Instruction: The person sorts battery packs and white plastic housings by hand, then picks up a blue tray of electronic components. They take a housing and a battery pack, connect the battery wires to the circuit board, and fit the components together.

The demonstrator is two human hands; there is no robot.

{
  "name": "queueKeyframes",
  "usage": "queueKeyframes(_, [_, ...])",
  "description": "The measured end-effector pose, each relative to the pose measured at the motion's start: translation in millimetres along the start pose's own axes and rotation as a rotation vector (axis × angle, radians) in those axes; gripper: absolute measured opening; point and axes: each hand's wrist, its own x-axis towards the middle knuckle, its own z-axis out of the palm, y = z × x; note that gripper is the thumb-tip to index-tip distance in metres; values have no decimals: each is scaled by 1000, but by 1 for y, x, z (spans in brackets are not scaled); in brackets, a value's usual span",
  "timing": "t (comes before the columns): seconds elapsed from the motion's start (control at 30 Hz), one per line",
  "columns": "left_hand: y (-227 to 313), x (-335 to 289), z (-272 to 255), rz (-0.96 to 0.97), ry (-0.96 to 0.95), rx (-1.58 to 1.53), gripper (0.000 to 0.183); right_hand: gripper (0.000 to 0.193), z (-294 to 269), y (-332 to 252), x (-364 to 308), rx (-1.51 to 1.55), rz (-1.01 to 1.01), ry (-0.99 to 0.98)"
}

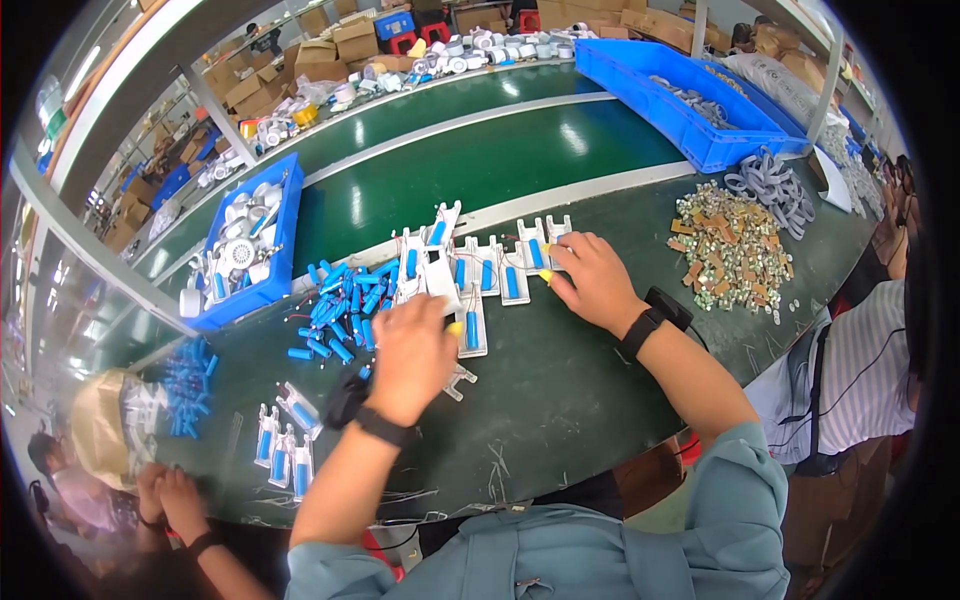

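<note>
My left hand (415,350), a yellow cover on one fingertip, is over a group of white plastic housings. It is blurred, and its fingers partly hide a white housing (440,280); I cannot tell whether they grip it. To the right, my right hand (597,283) has its yellow-covered thumb and forefinger at the corner of a white housing with a blue cylindrical battery (535,252), pinching it. More housings, many with blue batteries and thin wires, lie between my hands. Left of them is a heap of loose blue batteries (345,305).
At left stands a blue bin (285,235) of white parts; several filled housings (285,450) lie nearer me. On the right are a pile of small metal pieces (735,245), grey rings (770,195) and a big blue tray (720,150). Other people sit at both sides.
</note>
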Motion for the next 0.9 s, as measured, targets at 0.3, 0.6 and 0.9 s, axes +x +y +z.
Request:
queueKeyframes(0.3, [28, -96, -15, 6, -159, 105, 49, 60, 71, -106, 58, 135, -90, -144])
queueKeyframes(0.6, [22, -137, -37, -85, -134, -134, 43, 26, 92, -114, 71, -85, -46, -205])
queueKeyframes(0.9, [16, -137, -52, -118, -218, -205, 49, 22, 11, -62, 26, 438, 464, 89])
